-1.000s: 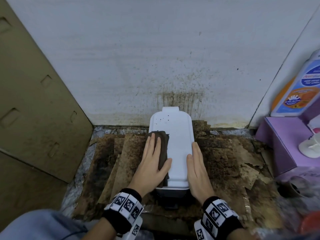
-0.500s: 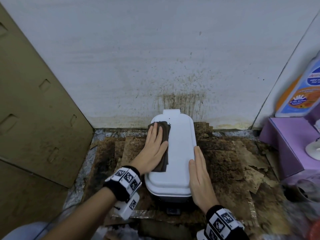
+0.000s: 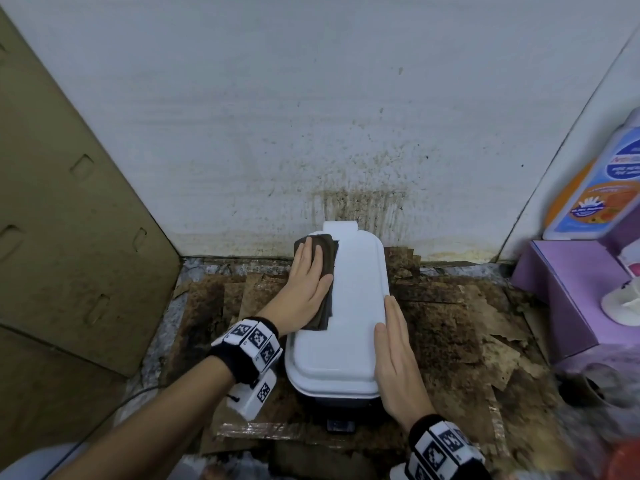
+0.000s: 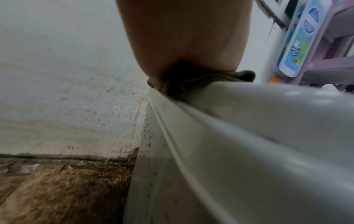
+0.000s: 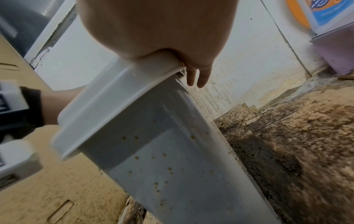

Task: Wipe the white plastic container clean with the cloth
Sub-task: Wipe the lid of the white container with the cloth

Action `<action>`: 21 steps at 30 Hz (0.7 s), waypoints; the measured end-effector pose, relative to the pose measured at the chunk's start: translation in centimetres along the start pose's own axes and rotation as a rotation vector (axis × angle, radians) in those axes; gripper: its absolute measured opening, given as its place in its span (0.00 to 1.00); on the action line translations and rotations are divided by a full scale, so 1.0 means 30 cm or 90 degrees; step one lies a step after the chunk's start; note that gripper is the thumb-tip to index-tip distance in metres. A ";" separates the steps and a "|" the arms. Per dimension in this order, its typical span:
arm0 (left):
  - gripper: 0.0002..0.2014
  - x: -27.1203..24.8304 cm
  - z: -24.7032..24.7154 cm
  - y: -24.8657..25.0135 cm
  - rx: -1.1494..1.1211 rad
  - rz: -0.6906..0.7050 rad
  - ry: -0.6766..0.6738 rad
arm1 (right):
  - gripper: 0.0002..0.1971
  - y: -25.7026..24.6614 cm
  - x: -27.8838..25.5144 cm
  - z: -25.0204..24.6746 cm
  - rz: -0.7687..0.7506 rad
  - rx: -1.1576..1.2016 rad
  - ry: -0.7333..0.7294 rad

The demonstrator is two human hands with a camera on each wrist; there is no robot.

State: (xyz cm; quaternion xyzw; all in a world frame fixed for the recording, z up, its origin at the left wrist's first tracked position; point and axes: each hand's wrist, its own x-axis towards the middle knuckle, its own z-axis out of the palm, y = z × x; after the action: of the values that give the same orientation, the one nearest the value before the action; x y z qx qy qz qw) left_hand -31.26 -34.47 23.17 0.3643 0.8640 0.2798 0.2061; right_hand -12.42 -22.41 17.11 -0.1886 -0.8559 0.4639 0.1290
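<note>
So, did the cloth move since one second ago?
Yes. The cloth under the left hand slid along the container's lid toward the wall.

Two hands are showing: the left hand point(image 3: 306, 284) and the right hand point(image 3: 394, 358). One white container point(image 3: 349, 306) is standing there, one brown cloth point(image 3: 327, 258) lying on it. One bottle point(image 3: 595, 181) is sitting on one purple box point(image 3: 561, 289), with two wrist bands showing.

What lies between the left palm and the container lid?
The folded dark cloth lies under the left hand, on the white container lid; head and left wrist views show it.
</note>
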 end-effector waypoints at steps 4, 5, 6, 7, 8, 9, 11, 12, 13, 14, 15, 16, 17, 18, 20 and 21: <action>0.34 -0.136 0.049 0.020 0.004 0.006 -0.003 | 0.28 -0.015 -0.002 -0.005 -0.010 0.023 0.007; 0.33 -0.174 0.064 0.028 0.011 0.012 0.001 | 0.28 -0.034 -0.002 -0.017 -0.003 0.052 0.000; 0.32 -0.212 0.079 0.037 0.027 0.018 0.006 | 0.28 -0.052 -0.003 -0.025 -0.003 0.070 -0.002; 0.31 -0.243 0.093 0.043 0.049 0.025 0.012 | 0.29 -0.061 -0.006 -0.028 -0.012 0.068 -0.003; 0.31 -0.267 0.105 0.050 0.072 0.029 0.016 | 0.30 -0.056 -0.007 -0.026 -0.016 0.066 0.000; 0.30 -0.283 0.113 0.057 0.089 0.030 0.018 | 0.30 -0.045 -0.006 -0.022 -0.012 0.053 0.000; 0.30 -0.289 0.116 0.067 0.103 0.029 0.020 | 0.31 -0.019 -0.009 -0.014 -0.017 0.002 -0.003; 0.30 -0.279 0.113 0.067 0.109 0.033 0.023 | 0.31 -0.013 -0.009 -0.013 -0.025 -0.015 0.001; 0.30 -0.263 0.108 0.066 0.119 0.035 0.021 | 0.30 -0.014 -0.007 -0.017 -0.022 -0.007 0.003; 0.31 -0.238 0.099 0.063 0.128 0.031 0.013 | 0.29 -0.027 -0.004 -0.023 -0.002 0.024 -0.002; 0.32 -0.209 0.088 0.059 0.131 0.022 0.000 | 0.29 -0.041 -0.001 -0.027 0.024 0.058 -0.010; 0.33 -0.174 0.074 0.056 0.129 0.009 -0.012 | 0.30 -0.056 0.001 -0.032 0.047 0.089 -0.019; 0.34 -0.132 0.058 0.052 0.124 -0.003 -0.022 | 0.30 -0.063 0.002 -0.035 0.061 0.110 -0.021; 0.34 -0.086 0.041 0.051 0.123 -0.015 -0.032 | 0.30 -0.070 0.004 -0.037 0.067 0.121 -0.021; 0.34 0.022 0.003 0.046 0.143 -0.023 -0.044 | 0.30 -0.072 0.008 -0.040 0.074 0.133 -0.020; 0.34 0.077 -0.014 0.042 0.158 -0.023 -0.047 | 0.30 -0.068 0.010 -0.040 0.076 0.135 -0.022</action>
State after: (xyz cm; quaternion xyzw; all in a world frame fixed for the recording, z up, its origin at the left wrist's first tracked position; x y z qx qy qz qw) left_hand -32.36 -32.17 23.94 0.3814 0.8904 0.1533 0.1957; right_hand -12.64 -22.39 19.49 -0.2165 -0.7912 0.5620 0.1060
